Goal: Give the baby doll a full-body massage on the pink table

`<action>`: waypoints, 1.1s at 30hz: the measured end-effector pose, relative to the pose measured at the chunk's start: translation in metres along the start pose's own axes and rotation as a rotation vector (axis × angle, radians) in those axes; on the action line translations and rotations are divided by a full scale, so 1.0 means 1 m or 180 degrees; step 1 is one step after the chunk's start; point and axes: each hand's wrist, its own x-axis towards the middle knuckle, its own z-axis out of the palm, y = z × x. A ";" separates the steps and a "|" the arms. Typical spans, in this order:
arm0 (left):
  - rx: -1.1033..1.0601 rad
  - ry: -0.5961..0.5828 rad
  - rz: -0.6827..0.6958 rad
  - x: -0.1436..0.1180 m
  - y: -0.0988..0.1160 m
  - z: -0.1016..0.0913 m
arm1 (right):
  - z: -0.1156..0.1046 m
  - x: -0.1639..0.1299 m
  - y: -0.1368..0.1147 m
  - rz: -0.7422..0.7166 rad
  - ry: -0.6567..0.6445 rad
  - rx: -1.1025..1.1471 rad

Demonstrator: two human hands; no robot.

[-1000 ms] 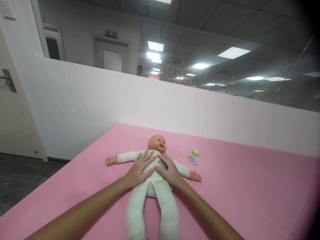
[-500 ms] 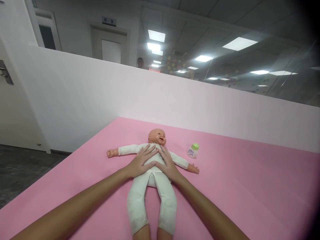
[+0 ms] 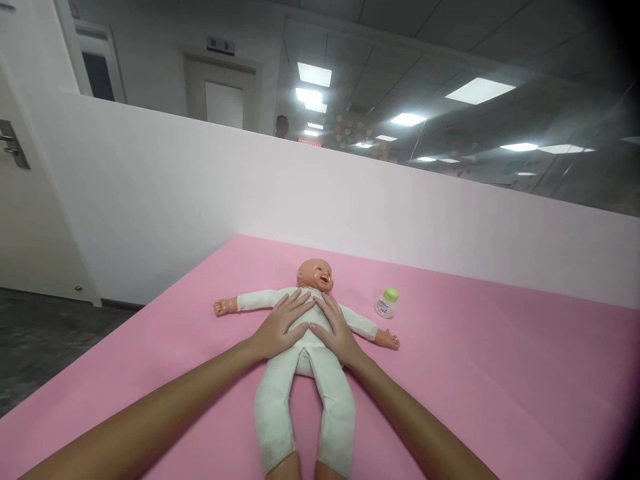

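Pink table [image 3: 475,360] bears a face-up doll [image 3: 305,344], left hand [image 3: 278,328] and right hand [image 3: 340,335] flat on its torso, fingers fanned, gripping nothing, likely for even contact, bottle [image 3: 387,304] beyond one doll arm, presumably set clear

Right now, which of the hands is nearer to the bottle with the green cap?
Right. The right hand lies on the doll's torso, on the side toward the bottle, without touching it; the left hand lies on the torso's other side, farther away.
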 end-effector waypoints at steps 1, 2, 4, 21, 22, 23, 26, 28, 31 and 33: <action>0.0007 0.0002 0.0069 -0.001 0.001 -0.001 | -0.003 -0.002 -0.002 -0.0002 -0.0087 -0.0051; 0.0003 0.0001 0.0141 -0.001 0.002 -0.002 | -0.005 -0.003 -0.004 0.0005 -0.0168 -0.0084; -0.0054 -0.0012 0.0234 -0.001 0.002 -0.003 | -0.010 -0.005 -0.006 0.0005 -0.0325 -0.0105; -0.0889 0.0253 -0.0205 0.005 -0.002 -0.001 | -0.007 -0.004 0.002 -0.0001 0.0094 0.0466; -0.0786 0.0233 -0.0149 0.004 -0.002 -0.001 | -0.009 -0.005 0.001 -0.0058 0.0048 0.0444; -0.0671 0.0188 -0.0111 0.003 -0.002 -0.001 | -0.010 -0.006 0.001 -0.0120 0.0006 0.0418; -0.0405 -0.0032 -0.0140 0.003 0.000 -0.003 | -0.012 -0.007 -0.001 -0.0225 -0.0088 0.0362; -0.0346 -0.0157 -0.0224 0.004 0.001 -0.004 | -0.012 -0.006 -0.002 -0.0134 -0.0107 0.0365; -0.0424 -0.0229 -0.0357 0.005 0.001 -0.003 | -0.010 -0.002 -0.003 0.0089 -0.0058 0.0424; -0.0518 -0.0161 -0.0480 0.005 -0.001 -0.002 | -0.006 0.001 -0.001 0.0157 0.0009 0.0472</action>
